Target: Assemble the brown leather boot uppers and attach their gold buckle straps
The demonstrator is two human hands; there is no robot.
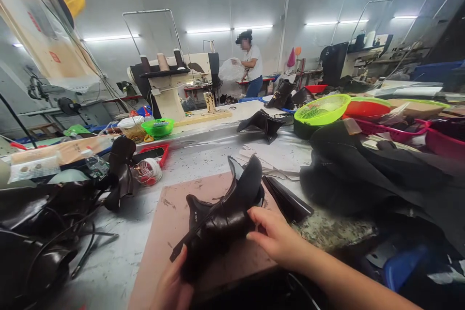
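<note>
The person's left hand [173, 281] grips the near-left edge of a dark leather piece [225, 218], thumb on top. The right hand [271, 237] is at the piece's right side, thumb and forefinger close together; whether they pinch the leather cannot be told. The piece lies over a pinkish board [163, 232] on the table [125, 232]. Black sheets [348, 169] are heaped to the right, and dark leather parts [32, 218] to the left. Beyond the board are pale sheets [272, 157] and another dark piece [265, 123]. Farther off stand a green bowl [158, 128], left, a lime basket [321, 109], right, and a sewing machine [167, 92]. At the far side, a person [251, 65] holds clear plastic [230, 69].
</note>
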